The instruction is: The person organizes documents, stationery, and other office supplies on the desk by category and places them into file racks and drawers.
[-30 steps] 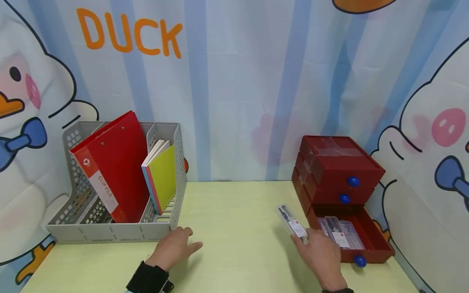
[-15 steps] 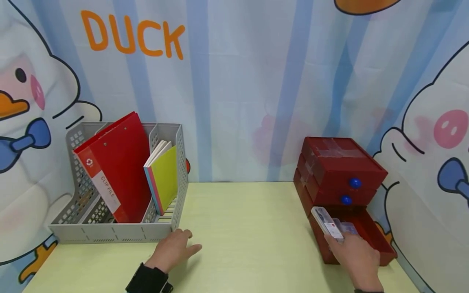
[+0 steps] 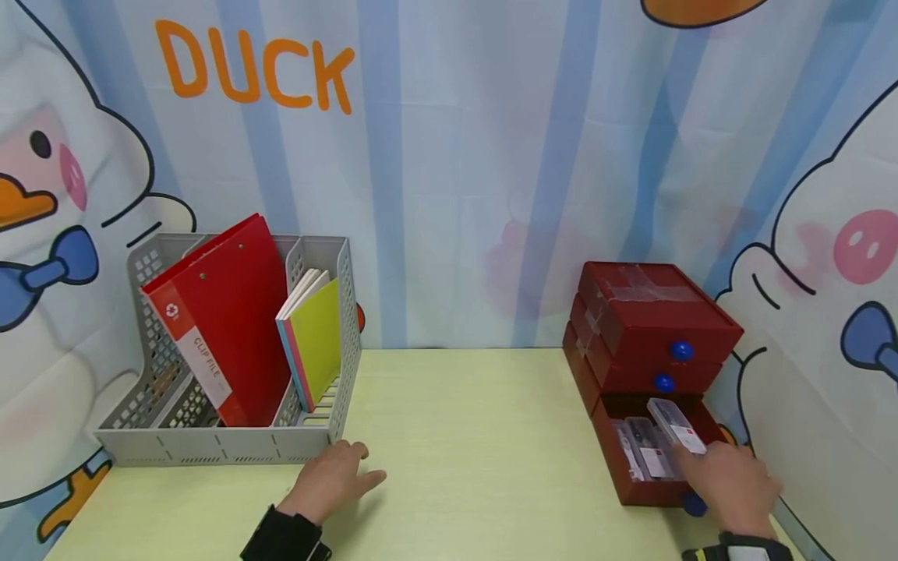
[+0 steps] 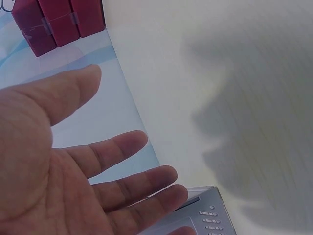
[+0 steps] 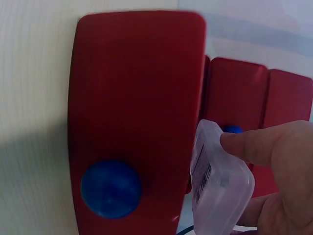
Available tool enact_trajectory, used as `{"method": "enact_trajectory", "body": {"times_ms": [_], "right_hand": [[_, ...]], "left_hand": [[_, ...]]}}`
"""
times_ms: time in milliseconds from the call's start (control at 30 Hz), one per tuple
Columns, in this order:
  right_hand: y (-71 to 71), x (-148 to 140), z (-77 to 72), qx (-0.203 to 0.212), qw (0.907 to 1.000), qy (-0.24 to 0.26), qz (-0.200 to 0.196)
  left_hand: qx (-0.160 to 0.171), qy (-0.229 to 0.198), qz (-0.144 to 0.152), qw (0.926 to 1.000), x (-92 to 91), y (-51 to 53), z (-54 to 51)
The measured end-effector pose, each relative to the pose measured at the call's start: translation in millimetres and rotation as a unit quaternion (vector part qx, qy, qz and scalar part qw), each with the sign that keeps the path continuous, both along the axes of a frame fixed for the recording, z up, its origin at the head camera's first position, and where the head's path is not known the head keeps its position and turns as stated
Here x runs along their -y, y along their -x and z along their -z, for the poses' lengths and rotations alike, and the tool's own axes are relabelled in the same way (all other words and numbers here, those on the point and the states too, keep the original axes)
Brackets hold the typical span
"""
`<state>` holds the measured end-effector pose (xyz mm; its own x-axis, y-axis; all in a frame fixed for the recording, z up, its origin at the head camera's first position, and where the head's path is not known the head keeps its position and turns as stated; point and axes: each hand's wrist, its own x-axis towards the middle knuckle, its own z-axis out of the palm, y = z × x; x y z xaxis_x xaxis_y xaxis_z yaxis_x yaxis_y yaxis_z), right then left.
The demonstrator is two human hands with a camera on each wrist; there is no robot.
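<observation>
My right hand [image 3: 733,485] pinches a clear plastic case [image 3: 677,425] with a white label, between thumb and fingers. It is over the right side of the pulled-out bottom drawer [image 3: 634,492] of a dark red drawer box. More clear cases [image 3: 648,449] lie side by side in that drawer, left of the held one. In the right wrist view, the case [image 5: 222,183] shows a barcode and is above the drawer's front edge. My left hand [image 3: 331,481] hovers by the front right corner of the grey file rack, fingers spread and holding nothing.
A grey file rack [image 3: 210,448] at the left holds a red clip file [image 3: 231,327] and several colored notebooks [image 3: 313,343]. Two closed drawers [image 3: 659,319] with blue knobs sit above the pulled-out one. A duck-print curtain [image 3: 456,171] hangs behind the table [image 3: 463,436].
My right hand has carried the clear case rightward, from above the table left of the drawer to over the drawer's right side. The left hand has stayed in place.
</observation>
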<state>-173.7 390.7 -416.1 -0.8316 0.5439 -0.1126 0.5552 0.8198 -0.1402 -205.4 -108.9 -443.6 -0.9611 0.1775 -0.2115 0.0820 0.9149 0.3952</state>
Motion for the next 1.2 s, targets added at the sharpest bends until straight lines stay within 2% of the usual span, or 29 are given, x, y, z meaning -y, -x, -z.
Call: {"method": "enact_trajectory", "body": {"times_ms": [333, 733, 1033, 1200], "right_hand": [[14.7, -14.3, 10.7, 0.02, 0.9993, -0.024, 0.018], [17.0, -27.5, 23.6, 0.03, 0.9984, -0.037, 0.031], [13.4, -28.2, 23.0, -0.005, 0.9987, -0.038, 0.034], [11.3, -24.9, 22.5, -0.011, 0.9986, -0.036, 0.038]], "left_hand": [[-0.006, 0.001, 0.003, 1.0, 2.2, -2.6, 1.9], [-0.006, -0.004, 0.004, 1.0, 2.0, -3.5, 1.8], [-0.003, -0.01, 0.006, 0.9999, 2.0, -4.3, -1.2], [-0.007, -0.012, 0.008, 0.9999, 2.5, -4.8, -1.5]]}}
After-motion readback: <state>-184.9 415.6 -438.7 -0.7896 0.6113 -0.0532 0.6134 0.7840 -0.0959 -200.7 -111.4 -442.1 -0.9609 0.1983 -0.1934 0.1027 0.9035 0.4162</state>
